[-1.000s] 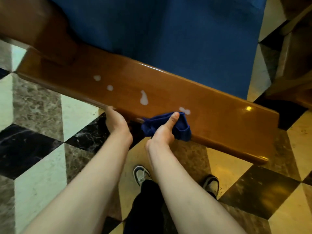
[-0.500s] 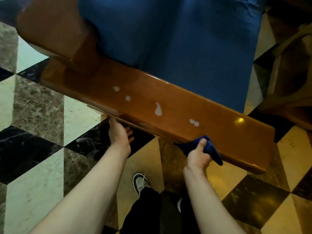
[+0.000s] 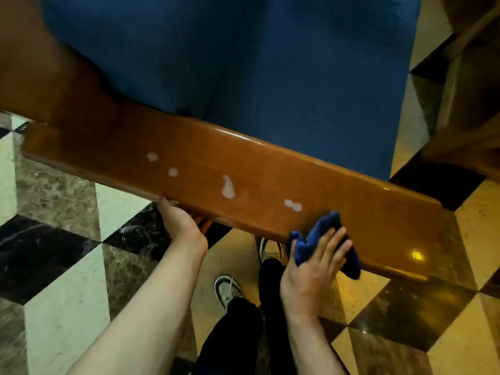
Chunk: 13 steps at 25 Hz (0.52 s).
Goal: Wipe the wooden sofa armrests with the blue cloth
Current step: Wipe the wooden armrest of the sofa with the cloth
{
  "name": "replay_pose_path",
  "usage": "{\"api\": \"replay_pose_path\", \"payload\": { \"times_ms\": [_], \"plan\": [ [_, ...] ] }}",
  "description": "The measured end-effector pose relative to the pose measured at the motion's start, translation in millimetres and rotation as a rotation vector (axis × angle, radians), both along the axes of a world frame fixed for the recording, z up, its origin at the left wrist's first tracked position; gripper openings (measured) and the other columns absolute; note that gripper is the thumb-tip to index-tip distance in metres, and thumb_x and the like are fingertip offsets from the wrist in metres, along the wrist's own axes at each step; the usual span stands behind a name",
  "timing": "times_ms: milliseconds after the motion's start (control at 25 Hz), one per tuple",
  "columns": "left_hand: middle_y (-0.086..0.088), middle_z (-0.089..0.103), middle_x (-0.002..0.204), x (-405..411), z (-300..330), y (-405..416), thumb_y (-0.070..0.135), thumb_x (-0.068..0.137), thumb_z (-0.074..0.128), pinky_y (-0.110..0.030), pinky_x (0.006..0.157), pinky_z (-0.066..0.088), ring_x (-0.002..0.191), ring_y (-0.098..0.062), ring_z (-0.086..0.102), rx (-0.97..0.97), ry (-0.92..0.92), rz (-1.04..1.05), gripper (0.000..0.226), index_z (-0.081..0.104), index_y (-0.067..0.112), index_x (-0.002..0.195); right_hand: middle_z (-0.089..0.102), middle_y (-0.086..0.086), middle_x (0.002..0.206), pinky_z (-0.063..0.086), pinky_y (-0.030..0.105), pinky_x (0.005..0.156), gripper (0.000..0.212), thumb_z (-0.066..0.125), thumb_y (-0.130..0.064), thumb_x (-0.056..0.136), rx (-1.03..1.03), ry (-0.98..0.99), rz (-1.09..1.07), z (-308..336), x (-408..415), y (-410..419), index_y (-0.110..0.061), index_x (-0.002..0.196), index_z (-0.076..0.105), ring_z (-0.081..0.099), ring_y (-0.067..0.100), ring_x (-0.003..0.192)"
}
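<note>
A glossy wooden sofa armrest [image 3: 270, 171] runs across the view from upper left to lower right, with several pale spots [image 3: 227, 186] on its top. My right hand [image 3: 315, 269] presses a crumpled blue cloth [image 3: 322, 234] against the armrest's near edge, fingers spread over it. My left hand [image 3: 184, 226] grips the underside of the near edge further left, fingertips hidden beneath the wood.
A blue seat cushion [image 3: 257, 63] lies behind the armrest. More wooden furniture [image 3: 470, 104] stands at the right. The floor is polished marble tile [image 3: 67, 266] in black, white and brown. My shoes [image 3: 227, 290] and dark trousers are below the armrest.
My right hand has shifted from gripping the cloth at the lower edge to pressing it flatter with fingers spread, slightly higher on the armrest. My left hand stays under the edge.
</note>
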<state>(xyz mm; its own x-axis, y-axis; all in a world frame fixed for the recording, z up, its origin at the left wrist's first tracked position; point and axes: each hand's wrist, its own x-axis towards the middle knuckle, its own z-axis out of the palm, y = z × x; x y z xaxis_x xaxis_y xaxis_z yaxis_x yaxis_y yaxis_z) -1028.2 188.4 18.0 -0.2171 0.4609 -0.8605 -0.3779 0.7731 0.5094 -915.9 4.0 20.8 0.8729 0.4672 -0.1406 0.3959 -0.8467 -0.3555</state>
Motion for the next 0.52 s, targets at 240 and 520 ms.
{"api": "replay_pose_path", "payload": {
  "times_ms": [240,520],
  "plan": [
    [0.000,0.066,0.136,18.0,2.7,7.1,0.069,0.094,0.030,-0.053,0.106,0.047,0.120,-0.030,0.063,0.114,0.009,0.193,0.058,0.056,0.042,0.137,-0.011,0.011,0.172,-0.006,0.050,0.128,0.090,0.030,-0.067,0.100,-0.269,-0.096,0.682,-1.0,63.9,48.7,-0.012,0.163,-0.003,-0.017,0.032,0.157],
    [-0.001,0.077,0.115,3.6,-2.3,22.5,0.058,0.091,0.037,-0.040,0.089,0.054,0.102,-0.025,0.072,0.062,0.077,0.293,0.055,0.067,0.030,0.126,0.007,0.010,0.173,0.003,0.054,0.127,0.095,0.038,-0.076,0.092,-0.081,-0.146,1.099,-12.7,27.6,167.1,-0.015,0.163,0.017,-0.006,0.033,0.159]
  ]
}}
